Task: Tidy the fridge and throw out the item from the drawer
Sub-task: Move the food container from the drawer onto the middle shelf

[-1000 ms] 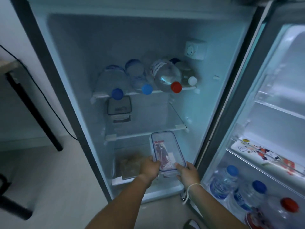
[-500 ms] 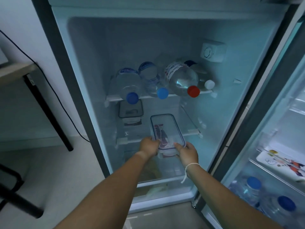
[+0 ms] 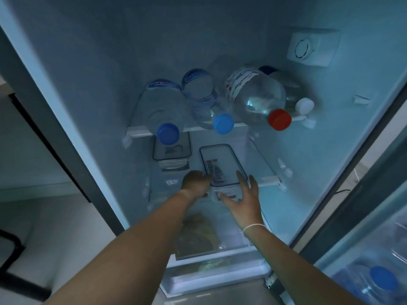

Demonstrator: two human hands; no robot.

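A clear lidded food container [image 3: 222,159] with red-and-white contents lies on the middle glass shelf [image 3: 271,179] of the open fridge, its front end at the shelf edge. My left hand [image 3: 195,183] is curled against the container's front left corner and grips it. My right hand [image 3: 241,194] is at the front right corner with fingers spread, thumb by the front clip. Below, the clear drawer [image 3: 220,254] holds a brownish bagged item [image 3: 198,234], partly hidden by my arms.
A second lidded container [image 3: 171,150] stands left of the first on the same shelf. Three water bottles [image 3: 204,97] lie on the top shelf, caps forward. A thermostat dial [image 3: 312,48] is on the right wall. The open door's rack holds bottles [image 3: 383,280].
Both hands lifted the container from drawer height and slid it onto the middle shelf. My right hand's fingers have now spread apart from it.
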